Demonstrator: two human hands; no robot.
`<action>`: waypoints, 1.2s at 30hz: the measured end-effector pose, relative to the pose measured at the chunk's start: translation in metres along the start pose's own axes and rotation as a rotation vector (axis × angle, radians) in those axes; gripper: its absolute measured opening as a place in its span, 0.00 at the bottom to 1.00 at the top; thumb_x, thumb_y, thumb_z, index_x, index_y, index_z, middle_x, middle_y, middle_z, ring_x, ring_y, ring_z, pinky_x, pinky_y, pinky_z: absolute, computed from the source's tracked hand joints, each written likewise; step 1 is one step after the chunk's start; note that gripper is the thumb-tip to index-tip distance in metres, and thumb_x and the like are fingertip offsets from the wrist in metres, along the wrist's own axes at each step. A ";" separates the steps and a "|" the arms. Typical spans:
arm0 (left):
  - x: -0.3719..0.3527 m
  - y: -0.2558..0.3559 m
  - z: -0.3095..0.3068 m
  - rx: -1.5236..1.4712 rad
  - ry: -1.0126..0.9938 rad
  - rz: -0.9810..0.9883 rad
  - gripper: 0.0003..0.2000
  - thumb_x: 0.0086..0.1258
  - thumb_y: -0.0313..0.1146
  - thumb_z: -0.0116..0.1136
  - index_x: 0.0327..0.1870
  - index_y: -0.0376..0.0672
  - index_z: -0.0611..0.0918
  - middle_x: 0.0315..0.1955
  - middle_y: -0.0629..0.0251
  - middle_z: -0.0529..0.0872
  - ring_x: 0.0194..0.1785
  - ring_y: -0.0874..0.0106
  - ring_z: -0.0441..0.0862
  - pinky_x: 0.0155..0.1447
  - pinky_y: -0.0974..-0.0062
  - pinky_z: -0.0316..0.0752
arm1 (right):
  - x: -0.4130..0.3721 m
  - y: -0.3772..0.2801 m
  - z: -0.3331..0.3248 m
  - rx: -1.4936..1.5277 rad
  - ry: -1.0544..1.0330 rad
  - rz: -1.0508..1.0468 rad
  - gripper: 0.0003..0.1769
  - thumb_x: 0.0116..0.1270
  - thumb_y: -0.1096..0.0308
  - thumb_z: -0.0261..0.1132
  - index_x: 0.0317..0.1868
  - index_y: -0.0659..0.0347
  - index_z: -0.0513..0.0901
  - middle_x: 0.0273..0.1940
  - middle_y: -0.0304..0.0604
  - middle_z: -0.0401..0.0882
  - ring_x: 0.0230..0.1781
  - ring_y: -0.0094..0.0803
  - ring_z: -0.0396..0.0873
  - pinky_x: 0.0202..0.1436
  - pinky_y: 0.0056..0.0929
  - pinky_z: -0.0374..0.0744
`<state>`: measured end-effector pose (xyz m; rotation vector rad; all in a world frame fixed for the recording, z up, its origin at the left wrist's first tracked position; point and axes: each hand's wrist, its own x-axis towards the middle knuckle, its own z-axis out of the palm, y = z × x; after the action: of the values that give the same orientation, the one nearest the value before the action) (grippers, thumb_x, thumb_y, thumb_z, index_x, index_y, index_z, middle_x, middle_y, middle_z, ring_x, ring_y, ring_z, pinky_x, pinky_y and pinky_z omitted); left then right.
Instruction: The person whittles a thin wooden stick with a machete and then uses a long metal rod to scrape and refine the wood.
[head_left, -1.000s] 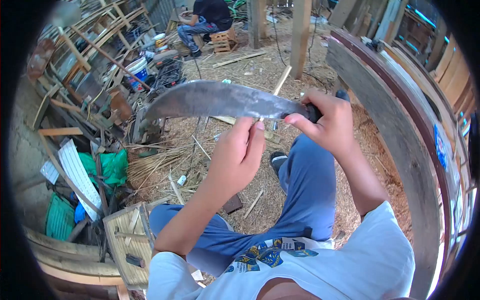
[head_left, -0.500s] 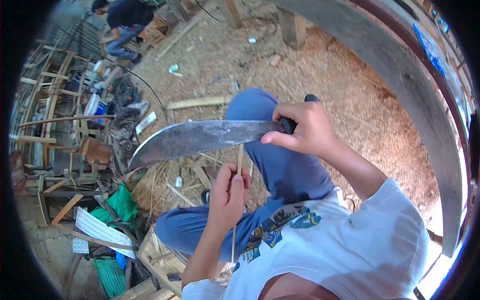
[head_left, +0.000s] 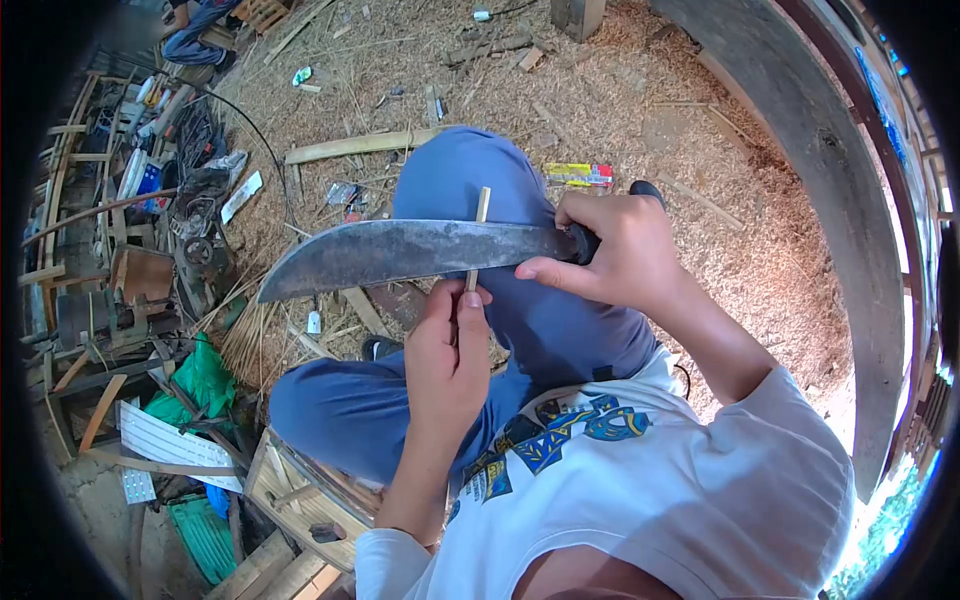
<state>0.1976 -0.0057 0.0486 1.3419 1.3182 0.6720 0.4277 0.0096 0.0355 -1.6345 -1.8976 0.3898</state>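
Observation:
My right hand (head_left: 628,245) is wrapped round the dark handle of a machete (head_left: 400,258), thumb stretched along the base of its blade. The wide, stained blade reaches to the left across my raised knee. In my left hand (head_left: 447,345) a thin strip of wood (head_left: 483,206) is pinched between thumb and fingers just below the blade. The strip runs up behind the blade, which hides its middle, and its pale end sticks out past the far edge.
Wood shavings cover the ground (head_left: 720,220) ahead. A thick curved beam (head_left: 800,150) passes on the right. A yellow and red packet (head_left: 580,174) lies beyond my knee. Scrap wood and a green bag (head_left: 195,385) clutter the left. A person (head_left: 195,40) is at the top left.
My left hand has moved up closer to the blade. The strip's upper end now shows beyond the blade's far edge. The view has shifted, bringing the packet into sight.

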 end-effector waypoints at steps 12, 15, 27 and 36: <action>-0.004 -0.015 -0.005 -0.017 0.025 0.088 0.12 0.87 0.29 0.46 0.62 0.34 0.78 0.40 0.72 0.78 0.32 0.87 0.67 0.34 0.84 0.64 | 0.010 -0.011 0.012 -0.202 -0.039 -0.134 0.39 0.56 0.23 0.70 0.27 0.57 0.78 0.17 0.43 0.78 0.18 0.42 0.83 0.24 0.38 0.80; -0.006 -0.015 -0.003 0.035 0.053 0.112 0.14 0.87 0.30 0.46 0.64 0.33 0.77 0.40 0.72 0.78 0.34 0.86 0.68 0.37 0.83 0.66 | 0.011 -0.013 0.014 -0.214 -0.054 -0.130 0.40 0.56 0.22 0.69 0.27 0.57 0.78 0.16 0.43 0.77 0.18 0.43 0.83 0.24 0.38 0.80; -0.010 -0.012 0.000 0.228 0.182 0.181 0.17 0.86 0.32 0.48 0.66 0.30 0.78 0.38 0.58 0.84 0.40 0.73 0.78 0.47 0.72 0.75 | 0.016 -0.019 0.014 -0.267 -0.089 -0.145 0.40 0.57 0.22 0.67 0.21 0.56 0.78 0.14 0.45 0.76 0.16 0.45 0.82 0.23 0.40 0.79; -0.014 -0.015 0.002 0.262 0.180 0.243 0.10 0.84 0.31 0.50 0.55 0.35 0.80 0.31 0.46 0.82 0.29 0.50 0.82 0.34 0.59 0.73 | 0.014 -0.019 0.013 -0.272 -0.071 -0.134 0.41 0.56 0.21 0.67 0.21 0.57 0.78 0.14 0.46 0.76 0.17 0.45 0.82 0.23 0.41 0.80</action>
<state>0.1912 -0.0225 0.0378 1.7060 1.4365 0.8220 0.4035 0.0211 0.0400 -1.6677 -2.1768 0.1399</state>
